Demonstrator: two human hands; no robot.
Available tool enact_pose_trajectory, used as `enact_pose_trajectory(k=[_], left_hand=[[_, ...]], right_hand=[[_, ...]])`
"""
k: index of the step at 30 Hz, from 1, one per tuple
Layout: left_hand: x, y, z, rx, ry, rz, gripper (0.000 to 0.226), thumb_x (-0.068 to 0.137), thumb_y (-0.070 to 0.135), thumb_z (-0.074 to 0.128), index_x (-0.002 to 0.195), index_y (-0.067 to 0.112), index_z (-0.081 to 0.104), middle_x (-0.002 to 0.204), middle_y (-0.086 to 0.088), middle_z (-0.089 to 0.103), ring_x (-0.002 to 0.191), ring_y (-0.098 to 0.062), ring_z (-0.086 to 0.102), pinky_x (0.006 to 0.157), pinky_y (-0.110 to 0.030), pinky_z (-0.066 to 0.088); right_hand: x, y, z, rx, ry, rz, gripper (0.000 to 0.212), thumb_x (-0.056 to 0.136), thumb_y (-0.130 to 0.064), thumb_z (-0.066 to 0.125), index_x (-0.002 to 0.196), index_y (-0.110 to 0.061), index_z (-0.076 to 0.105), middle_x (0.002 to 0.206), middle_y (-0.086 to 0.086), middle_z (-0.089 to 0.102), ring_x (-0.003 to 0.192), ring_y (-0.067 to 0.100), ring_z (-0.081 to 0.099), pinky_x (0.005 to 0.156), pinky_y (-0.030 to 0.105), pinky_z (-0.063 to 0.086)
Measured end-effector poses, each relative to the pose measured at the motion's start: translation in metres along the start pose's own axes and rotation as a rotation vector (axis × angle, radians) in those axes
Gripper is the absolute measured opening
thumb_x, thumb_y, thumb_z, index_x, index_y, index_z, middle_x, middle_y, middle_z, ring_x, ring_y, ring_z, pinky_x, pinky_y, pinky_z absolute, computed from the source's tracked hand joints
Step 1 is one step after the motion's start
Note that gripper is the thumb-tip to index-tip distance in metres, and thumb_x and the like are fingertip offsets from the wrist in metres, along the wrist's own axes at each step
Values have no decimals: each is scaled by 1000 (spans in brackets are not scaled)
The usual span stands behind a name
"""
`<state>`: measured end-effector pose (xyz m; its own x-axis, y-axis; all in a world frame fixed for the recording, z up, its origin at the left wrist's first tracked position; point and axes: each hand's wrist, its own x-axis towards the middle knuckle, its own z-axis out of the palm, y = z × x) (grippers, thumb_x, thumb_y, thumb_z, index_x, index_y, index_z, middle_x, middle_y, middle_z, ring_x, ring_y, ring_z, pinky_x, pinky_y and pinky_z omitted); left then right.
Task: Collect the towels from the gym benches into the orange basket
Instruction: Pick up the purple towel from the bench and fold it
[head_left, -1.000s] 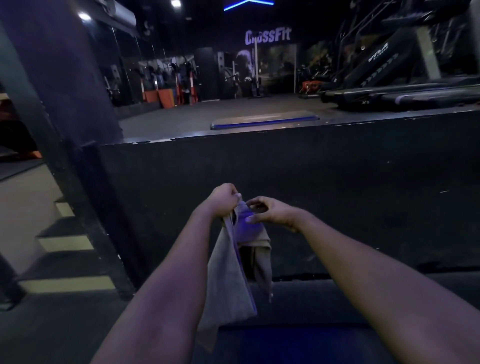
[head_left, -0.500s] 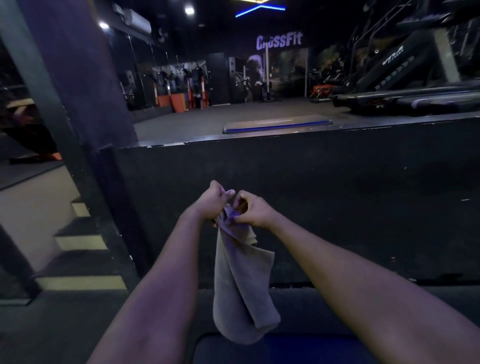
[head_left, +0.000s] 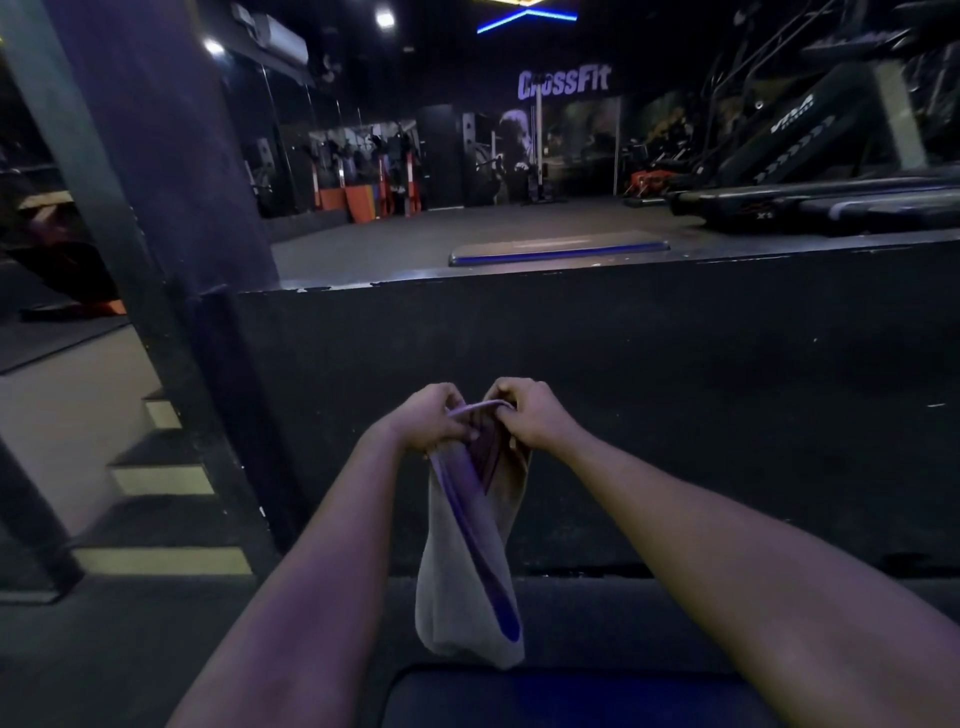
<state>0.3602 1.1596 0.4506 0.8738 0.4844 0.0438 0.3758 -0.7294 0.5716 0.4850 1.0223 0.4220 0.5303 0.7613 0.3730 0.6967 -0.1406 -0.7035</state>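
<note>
A grey towel (head_left: 470, 587) hangs folded in front of me, its lower end just above a dark padded bench (head_left: 561, 699) at the bottom of the view. My left hand (head_left: 434, 418) grips the towel's top edge on the left. My right hand (head_left: 530, 413) pinches the same top edge on the right, close beside the left hand. A short strip of towel edge stretches between the two hands. No orange basket is in view.
A black raised platform wall (head_left: 675, 405) stands right in front. On top lie a blue-edged step board (head_left: 558, 248) and treadmills (head_left: 831, 202) at the right. A dark pillar (head_left: 156, 156) and yellow-edged stairs (head_left: 161, 483) are to the left.
My right hand closed in beside the left and took hold of the towel's top edge. The towel folded over and now hangs as a narrower bundle held by both hands.
</note>
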Motion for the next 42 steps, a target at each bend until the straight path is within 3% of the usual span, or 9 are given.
enact_pose_trajectory(k=[4, 8, 15, 20, 22, 27, 32, 38, 42], left_hand=[[1, -16, 9, 179, 166, -54, 11, 73, 12, 63, 78, 21, 64, 83, -5, 66, 87, -27, 65, 64, -26, 45], [-1, -43, 27, 137, 331, -190, 24, 74, 8, 49, 57, 24, 56, 78, -5, 64, 79, -31, 66, 64, -33, 52], [-11, -84, 31, 165, 493, -351, 24, 78, 3, 50, 89, 20, 63, 91, -15, 63, 87, -38, 65, 72, -41, 56], [-3, -100, 4, -43, 730, -254, 20, 86, 3, 44, 85, 22, 50, 83, -14, 61, 74, -36, 62, 63, -39, 52], [3, -101, -12, -115, 797, -171, 22, 88, 2, 42, 83, 23, 50, 84, -15, 64, 73, -36, 62, 65, -37, 49], [24, -66, 2, -162, 563, -47, 3, 92, 20, 54, 94, 18, 55, 87, -12, 70, 84, -32, 65, 78, -37, 52], [35, -15, 53, -195, 252, 104, 30, 88, 37, 65, 108, 14, 59, 95, -1, 68, 90, -17, 64, 81, -25, 48], [51, 18, 84, -279, 5, 214, 62, 70, 60, 73, 123, 33, 57, 106, 5, 66, 96, -8, 63, 89, -26, 52], [55, 35, 93, -292, -65, 236, 68, 61, 64, 75, 119, 31, 59, 103, 7, 69, 92, -7, 66, 85, -25, 55]], right_hand=[[4, 6, -13, -57, 138, -72, 15, 83, -5, 61, 83, -19, 67, 81, -1, 72, 76, 13, 69, 69, 29, 56], [9, 6, -31, -132, 310, -105, 15, 82, -11, 56, 86, -23, 64, 80, -2, 72, 76, 15, 68, 72, 36, 56], [6, 22, -90, -471, 637, 68, 17, 86, -3, 47, 88, -16, 58, 82, 10, 67, 77, 35, 65, 64, 37, 49], [-8, 69, -124, -457, 619, 365, 25, 95, -9, 36, 75, -15, 49, 84, 10, 62, 71, 27, 52, 63, 39, 42], [-20, 85, -132, -481, 549, 390, 24, 95, -10, 35, 78, -15, 52, 77, 4, 57, 69, 26, 52, 61, 36, 40], [-27, 74, -122, -450, 260, 203, 24, 88, -6, 50, 81, -26, 61, 79, -4, 63, 76, 16, 64, 65, 28, 49], [-5, 52, -109, -399, 164, 109, 16, 89, -11, 61, 90, -26, 65, 89, -5, 68, 83, 11, 67, 78, 37, 60], [17, 7, -116, -261, 59, 23, 18, 90, -11, 62, 96, -28, 66, 97, -8, 67, 91, 2, 63, 79, 23, 52], [25, -8, -128, -176, 188, -52, 18, 91, -10, 60, 96, -26, 65, 99, -7, 67, 96, 3, 64, 84, 21, 52]])
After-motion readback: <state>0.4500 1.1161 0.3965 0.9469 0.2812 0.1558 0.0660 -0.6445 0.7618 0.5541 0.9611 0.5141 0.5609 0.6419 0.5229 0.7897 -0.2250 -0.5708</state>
